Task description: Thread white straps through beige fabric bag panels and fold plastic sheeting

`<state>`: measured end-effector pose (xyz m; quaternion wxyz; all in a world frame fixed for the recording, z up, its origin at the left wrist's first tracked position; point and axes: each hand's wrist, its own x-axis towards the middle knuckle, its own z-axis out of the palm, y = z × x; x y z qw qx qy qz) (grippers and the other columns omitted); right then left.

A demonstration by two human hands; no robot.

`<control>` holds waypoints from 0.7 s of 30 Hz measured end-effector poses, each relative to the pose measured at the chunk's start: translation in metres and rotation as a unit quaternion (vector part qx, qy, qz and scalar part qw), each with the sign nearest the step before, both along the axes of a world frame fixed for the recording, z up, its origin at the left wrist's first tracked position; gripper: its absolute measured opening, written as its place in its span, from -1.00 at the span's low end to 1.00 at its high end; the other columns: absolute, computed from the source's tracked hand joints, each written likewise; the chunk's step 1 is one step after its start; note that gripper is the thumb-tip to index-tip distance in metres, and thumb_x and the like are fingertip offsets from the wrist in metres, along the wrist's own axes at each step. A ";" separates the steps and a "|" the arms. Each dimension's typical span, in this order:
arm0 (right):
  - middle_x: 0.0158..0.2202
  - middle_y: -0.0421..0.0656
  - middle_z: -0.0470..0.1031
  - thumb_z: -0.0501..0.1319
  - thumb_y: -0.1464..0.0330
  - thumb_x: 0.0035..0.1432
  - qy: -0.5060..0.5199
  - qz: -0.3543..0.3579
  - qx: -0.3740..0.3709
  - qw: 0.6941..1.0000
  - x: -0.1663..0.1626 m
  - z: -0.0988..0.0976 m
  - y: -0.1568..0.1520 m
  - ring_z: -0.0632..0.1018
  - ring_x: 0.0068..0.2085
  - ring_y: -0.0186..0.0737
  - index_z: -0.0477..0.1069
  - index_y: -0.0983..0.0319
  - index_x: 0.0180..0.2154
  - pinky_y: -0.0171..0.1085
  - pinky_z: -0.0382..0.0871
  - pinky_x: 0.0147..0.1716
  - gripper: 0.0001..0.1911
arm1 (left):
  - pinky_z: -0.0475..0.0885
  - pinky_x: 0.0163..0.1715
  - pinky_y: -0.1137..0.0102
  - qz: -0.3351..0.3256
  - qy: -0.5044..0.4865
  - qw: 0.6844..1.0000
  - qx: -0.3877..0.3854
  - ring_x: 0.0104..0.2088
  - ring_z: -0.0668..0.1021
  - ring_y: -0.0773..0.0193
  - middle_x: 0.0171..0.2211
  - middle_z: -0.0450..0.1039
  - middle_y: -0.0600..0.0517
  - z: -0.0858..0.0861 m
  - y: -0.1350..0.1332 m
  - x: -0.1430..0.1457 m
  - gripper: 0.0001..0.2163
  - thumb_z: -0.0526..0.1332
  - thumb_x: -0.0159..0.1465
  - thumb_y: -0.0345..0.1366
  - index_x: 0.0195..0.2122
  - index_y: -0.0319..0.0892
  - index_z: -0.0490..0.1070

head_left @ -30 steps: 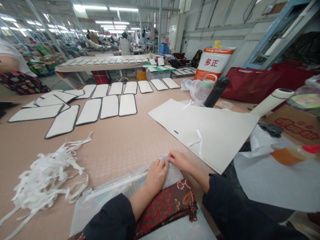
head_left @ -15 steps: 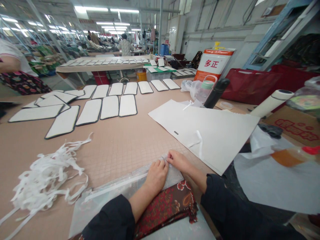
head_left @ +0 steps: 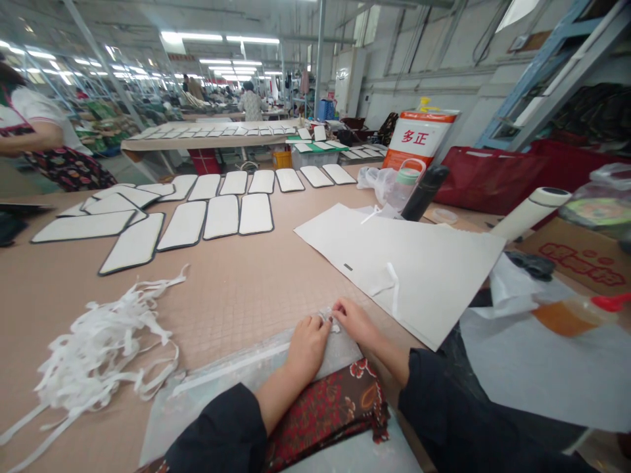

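Note:
Close together at the front of the table, my left hand [head_left: 308,343] and my right hand [head_left: 353,322] meet at the fingertips. Their fingers are closed around the far end of a white fabric strip [head_left: 231,369]; the exact grip is partly hidden. The strip runs along a translucent plastic sheet [head_left: 194,410], passing under my left hand. Below my wrists, a dark red patterned cloth [head_left: 325,414] lies over the sheet. To the left is a tangled heap of white strips [head_left: 98,355].
White, dark-edged panels [head_left: 180,225] lie in rows farther back. A large pale board [head_left: 394,256] rests right of my hands, with a black bottle [head_left: 424,192], a cream flask [head_left: 530,213] and an orange-white can [head_left: 419,138] beyond. A person [head_left: 54,131] stands at far left.
The view has shifted slightly, and more of the person at left shows. My hands stay at the same spot; a crumpled white bit now shows beneath the right fingertips.

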<state>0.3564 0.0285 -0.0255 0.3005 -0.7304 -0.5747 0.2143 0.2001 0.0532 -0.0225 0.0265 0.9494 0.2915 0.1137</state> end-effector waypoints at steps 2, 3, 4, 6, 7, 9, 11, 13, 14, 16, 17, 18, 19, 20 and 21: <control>-0.38 -0.17 0.41 0.03 0.50 0.08 0.005 0.011 0.021 1.000 -0.005 0.003 -0.009 0.42 -0.31 -0.28 0.31 0.24 -0.38 -0.33 0.26 -0.29 -0.89 | 0.32 -0.23 0.33 0.025 -0.030 0.999 -0.036 -0.25 0.38 0.22 -0.29 0.33 -0.02 0.001 0.001 -0.001 -0.84 0.06 0.23 -0.38 -0.17 -0.17 0.32; -0.35 -0.16 0.41 0.03 0.51 0.08 0.005 0.021 0.029 0.999 -0.008 0.004 -0.014 0.42 -0.27 -0.27 0.32 0.23 -0.37 -0.31 0.26 -0.25 -0.87 | 0.32 -0.22 0.33 0.037 -0.044 0.997 -0.056 -0.24 0.38 0.23 -0.30 0.33 -0.01 0.002 0.002 -0.001 -0.86 0.08 0.22 -0.37 -0.21 -0.17 0.33; -0.32 -0.15 0.41 0.04 0.53 0.06 0.003 0.032 0.037 0.999 -0.011 0.005 -0.019 0.41 -0.24 -0.26 0.33 0.23 -0.36 -0.30 0.26 -0.20 -0.85 | 0.32 -0.22 0.34 0.048 -0.055 0.995 -0.074 -0.24 0.39 0.23 -0.31 0.34 0.00 0.002 0.003 -0.001 -0.89 0.10 0.20 -0.36 -0.24 -0.18 0.34; -0.28 -0.13 0.39 0.05 0.57 0.01 0.001 0.047 0.052 0.998 -0.013 0.004 -0.027 0.40 -0.19 -0.23 0.33 0.23 -0.33 -0.27 0.25 -0.15 -0.80 | 0.31 -0.22 0.35 0.062 -0.065 0.991 -0.100 -0.24 0.39 0.24 -0.32 0.34 0.01 0.004 0.003 -0.001 -0.92 0.13 0.18 -0.36 -0.30 -0.18 0.35; -0.27 -0.12 0.38 0.06 0.58 -0.01 0.003 0.049 0.057 0.997 -0.013 0.002 -0.030 0.40 -0.19 -0.22 0.33 0.22 -0.32 -0.26 0.26 -0.15 -0.79 | 0.31 -0.22 0.35 0.065 -0.066 0.990 -0.105 -0.24 0.40 0.24 -0.33 0.34 0.01 0.004 0.003 -0.001 -0.93 0.13 0.18 -0.37 -0.31 -0.18 0.35; -0.27 -0.12 0.37 0.08 0.58 -0.02 0.018 0.045 0.054 0.997 -0.012 0.000 -0.032 0.40 -0.21 -0.23 0.32 0.22 -0.31 -0.27 0.28 -0.18 -0.78 | 0.31 -0.22 0.34 0.066 -0.063 0.990 -0.106 -0.24 0.39 0.23 -0.32 0.35 0.01 0.005 0.003 -0.001 -0.92 0.14 0.17 -0.36 -0.30 -0.18 0.35; -0.32 -0.15 0.38 0.08 0.58 -0.02 0.036 0.040 0.037 0.998 -0.009 -0.002 -0.030 0.41 -0.27 -0.26 0.31 0.23 -0.32 -0.29 0.29 -0.22 -0.80 | 0.31 -0.22 0.34 0.065 -0.062 0.991 -0.102 -0.23 0.39 0.22 -0.31 0.35 0.00 0.005 0.003 -0.002 -0.90 0.15 0.16 -0.36 -0.28 -0.19 0.34; -0.37 -0.18 0.40 0.08 0.58 -0.02 0.042 0.042 0.023 0.998 -0.007 -0.002 -0.027 0.42 -0.32 -0.28 0.31 0.24 -0.34 -0.31 0.29 -0.27 -0.81 | 0.31 -0.23 0.34 0.066 -0.066 0.991 -0.098 -0.24 0.40 0.22 -0.31 0.35 0.00 0.004 0.003 -0.002 -0.90 0.14 0.17 -0.35 -0.28 -0.18 0.34; -0.40 -0.19 0.40 0.07 0.58 -0.02 0.041 0.042 0.020 0.998 -0.006 -0.002 -0.025 0.42 -0.33 -0.29 0.31 0.24 -0.35 -0.32 0.28 -0.28 -0.81 | 0.31 -0.22 0.34 0.065 -0.070 0.991 -0.096 -0.24 0.40 0.23 -0.31 0.34 0.00 0.004 0.003 -0.002 -0.90 0.13 0.17 -0.35 -0.28 -0.18 0.34; -0.42 -0.20 0.40 0.05 0.59 -0.03 0.037 0.038 0.017 0.998 -0.007 -0.001 -0.022 0.42 -0.35 -0.29 0.31 0.24 -0.37 -0.34 0.27 -0.30 -0.81 | 0.31 -0.21 0.34 0.065 -0.077 0.990 -0.095 -0.24 0.40 0.23 -0.31 0.34 0.00 0.002 0.003 -0.003 -0.89 0.13 0.17 -0.35 -0.27 -0.17 0.34; -0.43 -0.21 0.39 0.05 0.59 -0.03 0.034 0.034 0.016 0.999 -0.008 -0.001 -0.021 0.41 -0.35 -0.30 0.31 0.23 -0.37 -0.34 0.26 -0.31 -0.81 | 0.31 -0.21 0.34 0.066 -0.080 0.990 -0.098 -0.24 0.40 0.23 -0.31 0.35 0.01 0.002 0.004 -0.003 -0.89 0.13 0.17 -0.35 -0.26 -0.17 0.34; -0.43 -0.21 0.39 0.05 0.60 -0.04 0.031 0.031 0.015 0.999 -0.009 0.000 -0.020 0.41 -0.35 -0.30 0.30 0.23 -0.38 -0.34 0.25 -0.31 -0.80 | 0.31 -0.21 0.34 0.067 -0.083 0.989 -0.104 -0.24 0.40 0.24 -0.31 0.35 0.01 0.002 0.004 -0.003 -0.89 0.13 0.16 -0.36 -0.26 -0.17 0.35; -0.44 -0.22 0.38 0.04 0.60 -0.05 0.028 0.027 0.014 0.999 -0.010 0.000 -0.019 0.40 -0.36 -0.30 0.30 0.23 -0.38 -0.34 0.24 -0.31 -0.80 | 0.31 -0.20 0.34 0.071 -0.085 0.988 -0.112 -0.24 0.40 0.24 -0.32 0.35 0.01 0.002 0.005 -0.004 -0.89 0.14 0.16 -0.37 -0.27 -0.17 0.36; -0.45 -0.22 0.37 0.04 0.60 -0.06 0.025 0.024 0.012 0.999 -0.010 0.000 -0.017 0.39 -0.36 -0.30 0.29 0.23 -0.38 -0.35 0.23 -0.32 -0.80 | 0.31 -0.20 0.35 0.074 -0.088 0.986 -0.122 -0.24 0.41 0.25 -0.32 0.36 0.01 0.002 0.005 -0.004 -0.89 0.14 0.15 -0.38 -0.28 -0.17 0.36; -0.46 -0.23 0.35 0.04 0.61 -0.07 0.021 0.022 0.010 0.999 -0.011 0.000 -0.016 0.38 -0.37 -0.31 0.29 0.23 -0.39 -0.35 0.22 -0.32 -0.79 | 0.31 -0.20 0.35 0.077 -0.091 0.984 -0.131 -0.24 0.41 0.25 -0.32 0.36 0.01 0.003 0.006 -0.004 -0.89 0.14 0.15 -0.39 -0.29 -0.17 0.37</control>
